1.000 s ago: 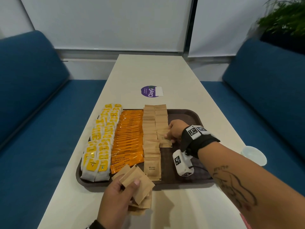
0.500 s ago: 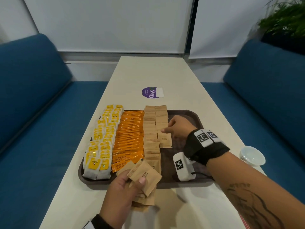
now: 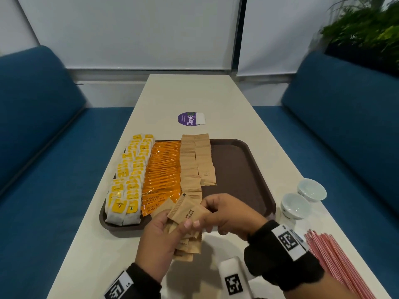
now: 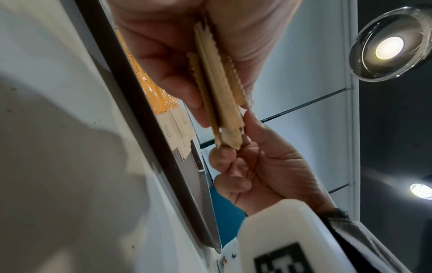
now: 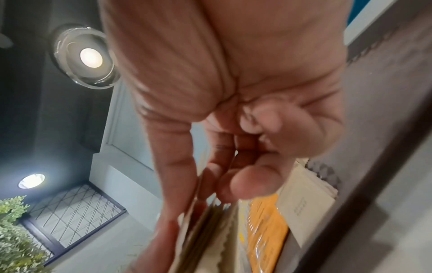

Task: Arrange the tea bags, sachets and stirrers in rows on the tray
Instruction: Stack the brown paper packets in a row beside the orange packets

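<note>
Left hand (image 3: 160, 240): grips a fanned stack of sachets (image 3: 187, 214), top one printed "BROWN SUGAR", above the tray's (image 3: 248, 169) near edge.
Right hand (image 3: 228, 214): pinches that top sachet.
Orange sachets (image 3: 162, 180): "AMERICAN BLACK COFFEE".
Counter sticker (image 3: 188, 119): "ClayG".

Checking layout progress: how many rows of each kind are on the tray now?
tea bags: 2 rows
coffee sachets: 1 row
sugar sachets: 2 rows, the right one only part filled
Total: 5 rows
</note>
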The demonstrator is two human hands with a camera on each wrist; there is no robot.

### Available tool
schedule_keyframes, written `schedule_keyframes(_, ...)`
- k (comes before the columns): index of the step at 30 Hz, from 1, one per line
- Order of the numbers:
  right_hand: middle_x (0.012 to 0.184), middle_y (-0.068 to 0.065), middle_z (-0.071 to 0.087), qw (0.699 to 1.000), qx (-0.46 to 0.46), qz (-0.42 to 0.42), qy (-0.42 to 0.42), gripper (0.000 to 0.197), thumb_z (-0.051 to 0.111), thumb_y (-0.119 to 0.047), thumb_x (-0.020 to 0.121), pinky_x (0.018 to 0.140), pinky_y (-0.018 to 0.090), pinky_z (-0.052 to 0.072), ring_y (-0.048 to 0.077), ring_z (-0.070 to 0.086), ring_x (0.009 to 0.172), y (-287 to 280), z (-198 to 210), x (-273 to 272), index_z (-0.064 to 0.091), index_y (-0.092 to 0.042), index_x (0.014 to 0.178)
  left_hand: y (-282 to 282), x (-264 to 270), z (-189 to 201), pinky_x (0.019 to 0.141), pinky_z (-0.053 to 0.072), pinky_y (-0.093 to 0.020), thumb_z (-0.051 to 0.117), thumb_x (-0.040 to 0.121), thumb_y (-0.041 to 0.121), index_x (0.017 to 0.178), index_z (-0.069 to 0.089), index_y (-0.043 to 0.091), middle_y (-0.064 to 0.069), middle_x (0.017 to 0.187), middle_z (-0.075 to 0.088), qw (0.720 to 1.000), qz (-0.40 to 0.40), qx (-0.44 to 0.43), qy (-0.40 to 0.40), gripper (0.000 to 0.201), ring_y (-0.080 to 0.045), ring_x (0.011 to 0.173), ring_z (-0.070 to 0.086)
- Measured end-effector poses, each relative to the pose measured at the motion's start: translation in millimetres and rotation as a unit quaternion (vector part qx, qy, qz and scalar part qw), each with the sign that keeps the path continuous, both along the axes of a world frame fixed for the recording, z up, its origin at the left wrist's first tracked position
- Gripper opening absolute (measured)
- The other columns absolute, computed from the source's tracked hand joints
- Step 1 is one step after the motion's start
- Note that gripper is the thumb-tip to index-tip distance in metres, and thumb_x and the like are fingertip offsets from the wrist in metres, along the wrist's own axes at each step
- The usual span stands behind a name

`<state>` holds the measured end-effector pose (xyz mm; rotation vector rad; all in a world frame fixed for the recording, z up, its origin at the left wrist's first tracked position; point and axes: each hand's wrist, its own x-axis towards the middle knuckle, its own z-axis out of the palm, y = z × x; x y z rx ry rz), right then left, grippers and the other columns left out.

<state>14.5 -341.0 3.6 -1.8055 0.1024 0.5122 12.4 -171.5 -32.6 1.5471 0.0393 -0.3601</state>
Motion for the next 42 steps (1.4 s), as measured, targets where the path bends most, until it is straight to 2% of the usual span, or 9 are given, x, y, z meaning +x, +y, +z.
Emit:
schedule_keyframes(6, 0.103, 0.017, 0.066, 0.979, 0.116, -0.166, -0.013, 0.013, 0.059, 0.000, 0.085, 0.041, 0.023, 0.043, 0.033, 0.066, 0.081, -8, -3, -2, 0.051, -0.010, 0.084, 4, 0, -11, 0.048, 0.051, -0.029, 0.064, 0.083, 0.006, 0.089, 0.069, 0.014, -0.005, 0.089, 0.069, 1.000, 0.006, 0.018, -0.007, 0.011, -0.019, 0.068, 0.068)
schedule_keyframes(11, 0.097, 0.010, 0.071, 0.968, 0.067, -0.239, -0.037, 0.006, 0.054, -0.007, 0.090, 0.043, 0.021, 0.041, 0.020, 0.067, 0.069, -30, 9, 20, 0.052, -0.009, 0.096, 11, 3, -17, 0.061, 0.052, -0.035, 0.062, 0.086, 0.008, 0.087, 0.071, 0.021, -0.005, 0.099, 0.067, 0.999, 0.010, 0.036, 0.004, 0.016, -0.028, 0.088, 0.065)
schedule_keyframes(17, 0.088, 0.003, 0.066, 0.969, -0.174, -0.170, -0.039, 0.009, 0.062, -0.010, 0.089, 0.054, 0.020, 0.048, 0.009, 0.057, 0.063, -51, 9, 76, 0.060, -0.016, 0.095, 11, 5, -9, 0.045, 0.051, -0.030, 0.061, 0.086, 0.006, 0.090, 0.069, 0.015, -0.003, 0.089, 0.065, 1.000, -0.008, 0.023, 0.020, 0.012, -0.014, 0.061, 0.065)
schedule_keyframes(23, 0.111, 0.015, 0.067, 0.947, -0.304, -0.078, 0.072, 0.023, 0.064, -0.009, 0.088, 0.092, 0.035, 0.053, 0.020, 0.059, 0.083, -51, -9, 125, 0.064, -0.002, 0.110, 10, 11, -10, 0.042, 0.047, -0.023, 0.063, 0.084, 0.004, 0.083, 0.060, 0.009, -0.007, 0.095, 0.060, 0.999, -0.002, 0.038, 0.017, 0.005, -0.022, 0.074, 0.059)
schedule_keyframes(29, 0.088, 0.006, 0.065, 0.932, -0.333, -0.054, 0.134, 0.030, 0.065, -0.019, 0.088, 0.094, 0.033, 0.049, 0.017, 0.058, 0.077, -42, -15, 147, 0.061, -0.004, 0.114, 15, 16, -18, 0.047, 0.049, -0.031, 0.065, 0.083, 0.008, 0.086, 0.056, 0.013, -0.005, 0.098, 0.059, 0.999, 0.007, 0.044, 0.025, 0.010, -0.025, 0.078, 0.060)
schedule_keyframes(34, 0.067, 0.000, 0.059, 0.916, -0.359, -0.052, 0.171, 0.014, 0.062, -0.019, 0.091, 0.067, 0.026, 0.048, 0.010, 0.053, 0.057, -37, -15, 155, 0.058, -0.007, 0.096, 17, 18, -23, 0.055, 0.051, -0.039, 0.066, 0.082, 0.006, 0.091, 0.055, 0.017, -0.009, 0.104, 0.062, 0.999, 0.009, 0.023, 0.033, 0.017, -0.031, 0.086, 0.062)
schedule_keyframes(36, 0.069, 0.000, 0.059, 0.915, -0.363, -0.048, 0.169, 0.012, 0.062, -0.017, 0.091, 0.075, 0.028, 0.047, 0.010, 0.053, 0.059, -38, -19, 156, 0.057, -0.008, 0.084, 17, 18, -23, 0.058, 0.051, -0.038, 0.066, 0.081, 0.004, 0.093, 0.055, 0.016, -0.009, 0.105, 0.062, 0.999, 0.007, 0.010, 0.032, 0.021, -0.029, 0.087, 0.063)
schedule_keyframes(39, 0.084, 0.007, 0.062, 0.914, -0.388, -0.066, 0.094, 0.022, 0.073, -0.021, 0.081, 0.081, 0.029, 0.050, 0.018, 0.058, 0.074, -40, -24, 155, 0.059, -0.005, 0.089, 15, 17, -18, 0.060, 0.050, -0.032, 0.064, 0.081, 0.000, 0.095, 0.054, 0.015, -0.005, 0.104, 0.062, 1.000, 0.002, -0.006, 0.017, 0.023, -0.022, 0.086, 0.063)
schedule_keyframes(42, 0.073, 0.000, 0.052, 0.931, -0.352, -0.091, -0.002, 0.027, 0.076, -0.019, 0.078, 0.058, 0.023, 0.041, 0.013, 0.050, 0.065, -40, -9, 144, 0.051, -0.010, 0.075, 15, 16, -16, 0.062, 0.050, -0.032, 0.064, 0.080, -0.002, 0.098, 0.054, 0.015, -0.006, 0.107, 0.061, 1.000, -0.001, -0.022, 0.001, 0.027, -0.022, 0.090, 0.062)
